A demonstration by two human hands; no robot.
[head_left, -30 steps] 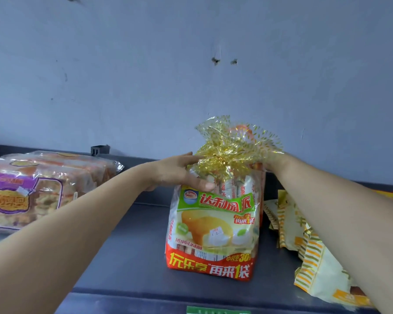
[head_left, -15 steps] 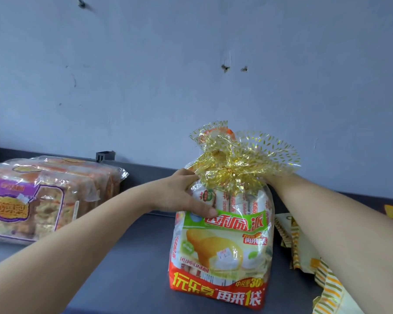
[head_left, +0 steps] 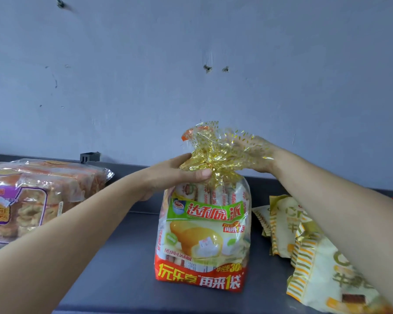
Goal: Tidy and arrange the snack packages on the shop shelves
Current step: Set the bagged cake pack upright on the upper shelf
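Our L hand (head_left: 173, 175) grips the cake bag (head_left: 204, 234) at its neck, bag upright mid-shelf (head_left: 114, 268). R hand (head_left: 259, 155) sits behind gold frill (head_left: 213, 152), grip unclear. Purple-label pack (head_left: 32, 200) well left; striped yellow bags (head_left: 304, 245) just right, under R forearm.

Cake bag (head_left: 203, 241) upright mid-shelf (head_left: 114, 268), wrapped packs (head_left: 39, 196) left, striped packets (head_left: 304, 245) right, wall (head_left: 191, 64) behind

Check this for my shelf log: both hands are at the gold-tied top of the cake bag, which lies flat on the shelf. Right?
No. The head view shows the cake bag standing upright on the shelf, not lying flat. Both the left hand and the right hand are at its gold-tied top.
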